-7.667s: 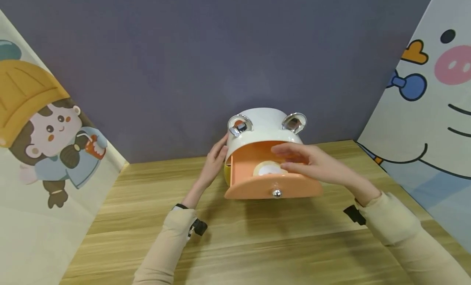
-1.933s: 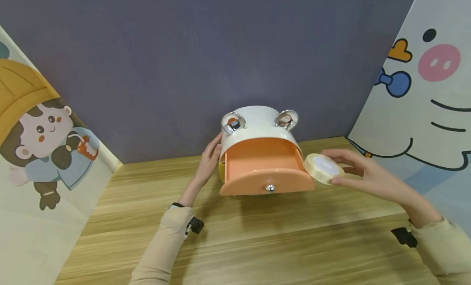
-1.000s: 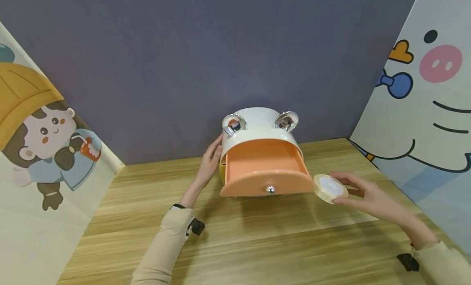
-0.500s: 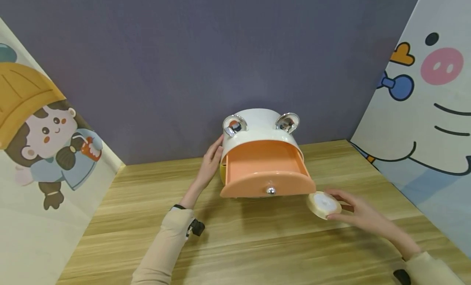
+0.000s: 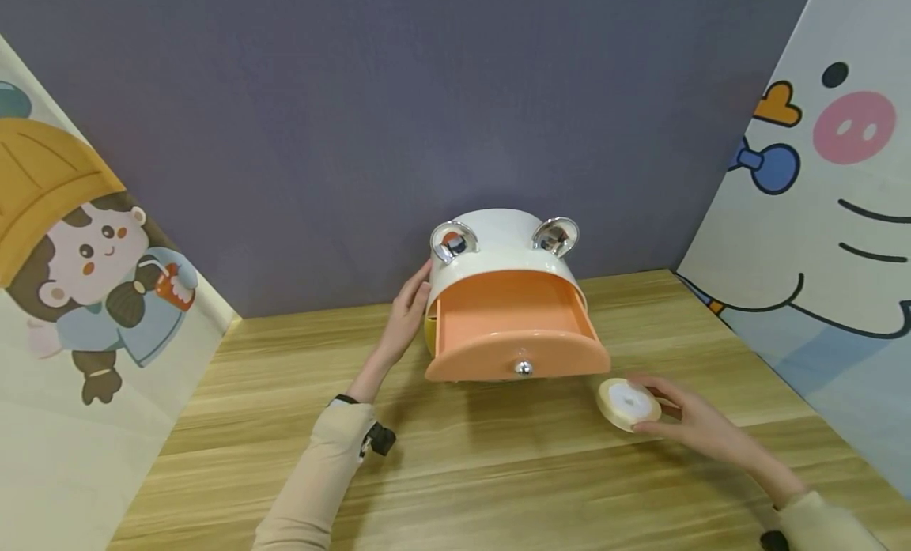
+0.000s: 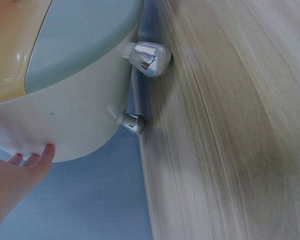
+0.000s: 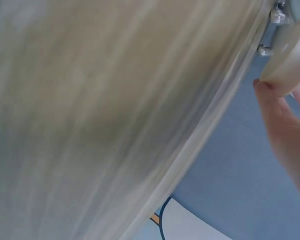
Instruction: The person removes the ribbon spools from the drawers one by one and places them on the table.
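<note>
Pale roll [image 5: 629, 405]: one; the right hand [image 5: 701, 428] pinched it by the rim, near the pulled-out drawer's [image 5: 519, 357] right corner. Left hand [image 5: 402, 322]: gripped nothing; fingertips touched the cabinet [image 5: 498, 239]. Handling, my judgement: roll best kept level, cabinet steadied. Right wrist view: showed wall [image 7: 215, 162] between roll and tabletop [image 5: 498, 472], so apparently raised; head view left this unclear. Left wrist view: revealed chrome feet [image 6: 151, 59], hidden overhead.

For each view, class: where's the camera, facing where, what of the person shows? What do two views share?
Head: on the head, facing forward and down at the orange drawer; left hand, right hand and sleeves show.
Left wrist: on that wrist, facing the drawer box; left hand shows.
Right wrist: on that wrist, facing tabletop and cream spool; right hand shows.
Head and right wrist share the cream spool.
</note>
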{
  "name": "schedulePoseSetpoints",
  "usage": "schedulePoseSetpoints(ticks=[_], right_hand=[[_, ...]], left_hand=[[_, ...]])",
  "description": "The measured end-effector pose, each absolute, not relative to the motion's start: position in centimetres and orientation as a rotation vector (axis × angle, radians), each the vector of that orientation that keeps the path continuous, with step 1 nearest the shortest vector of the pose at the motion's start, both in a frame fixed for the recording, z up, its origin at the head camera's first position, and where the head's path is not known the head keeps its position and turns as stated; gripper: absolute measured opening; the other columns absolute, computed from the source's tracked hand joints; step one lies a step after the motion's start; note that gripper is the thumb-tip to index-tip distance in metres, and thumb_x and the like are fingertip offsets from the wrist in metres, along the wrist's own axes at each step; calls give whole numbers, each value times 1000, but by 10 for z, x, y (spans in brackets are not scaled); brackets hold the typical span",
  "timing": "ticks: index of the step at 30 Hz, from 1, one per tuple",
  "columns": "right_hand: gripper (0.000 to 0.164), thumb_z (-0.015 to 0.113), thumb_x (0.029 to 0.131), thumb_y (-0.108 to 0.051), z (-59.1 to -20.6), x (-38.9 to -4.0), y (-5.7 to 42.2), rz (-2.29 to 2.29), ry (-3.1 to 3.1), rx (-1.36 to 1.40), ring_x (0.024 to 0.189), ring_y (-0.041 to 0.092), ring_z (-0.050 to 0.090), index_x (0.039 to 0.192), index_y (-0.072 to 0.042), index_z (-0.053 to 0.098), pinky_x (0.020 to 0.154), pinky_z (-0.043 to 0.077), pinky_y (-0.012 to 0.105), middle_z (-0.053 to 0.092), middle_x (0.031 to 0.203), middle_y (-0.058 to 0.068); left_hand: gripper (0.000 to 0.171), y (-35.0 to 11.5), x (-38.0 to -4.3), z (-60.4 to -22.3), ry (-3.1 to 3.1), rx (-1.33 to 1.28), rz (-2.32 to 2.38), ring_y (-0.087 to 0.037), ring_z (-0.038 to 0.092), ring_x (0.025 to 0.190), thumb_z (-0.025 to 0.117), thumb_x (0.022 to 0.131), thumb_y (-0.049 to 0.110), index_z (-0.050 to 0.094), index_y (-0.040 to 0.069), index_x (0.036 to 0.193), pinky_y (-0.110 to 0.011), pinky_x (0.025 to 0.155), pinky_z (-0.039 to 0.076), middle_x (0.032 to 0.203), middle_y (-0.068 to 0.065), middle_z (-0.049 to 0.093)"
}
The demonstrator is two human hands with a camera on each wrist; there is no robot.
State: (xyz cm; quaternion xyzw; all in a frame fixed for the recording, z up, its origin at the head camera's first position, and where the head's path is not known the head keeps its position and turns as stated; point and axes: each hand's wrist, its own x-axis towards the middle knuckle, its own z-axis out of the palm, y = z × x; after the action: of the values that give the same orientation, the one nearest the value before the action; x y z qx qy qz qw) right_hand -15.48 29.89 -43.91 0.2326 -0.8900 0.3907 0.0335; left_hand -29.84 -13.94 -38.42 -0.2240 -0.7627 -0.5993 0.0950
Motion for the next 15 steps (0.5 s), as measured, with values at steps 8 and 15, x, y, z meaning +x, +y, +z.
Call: schedulePoseSetpoints(ticks=[8,15], right_hand=[[61,82,80,-14,-442,-157,297,1158,-2730,750,117,-19,43,134,-2,56,88,47,10,58,131,21],[61,84,78,-13,-444,-156,295,1119,-2713,812,117,-18,44,130,1,56,87,48,10,60,126,21]], left_hand=[[47,-141,-298,-385,-2268,-661,-1751,-27,28,151,37,109,25,33,20,156,-48,123,27,162,-7,31],[48,-141,-298,-386,-2282,-665,-1733,-26,28,151,37,109,30,33,24,156,-49,123,27,162,-6,32]])
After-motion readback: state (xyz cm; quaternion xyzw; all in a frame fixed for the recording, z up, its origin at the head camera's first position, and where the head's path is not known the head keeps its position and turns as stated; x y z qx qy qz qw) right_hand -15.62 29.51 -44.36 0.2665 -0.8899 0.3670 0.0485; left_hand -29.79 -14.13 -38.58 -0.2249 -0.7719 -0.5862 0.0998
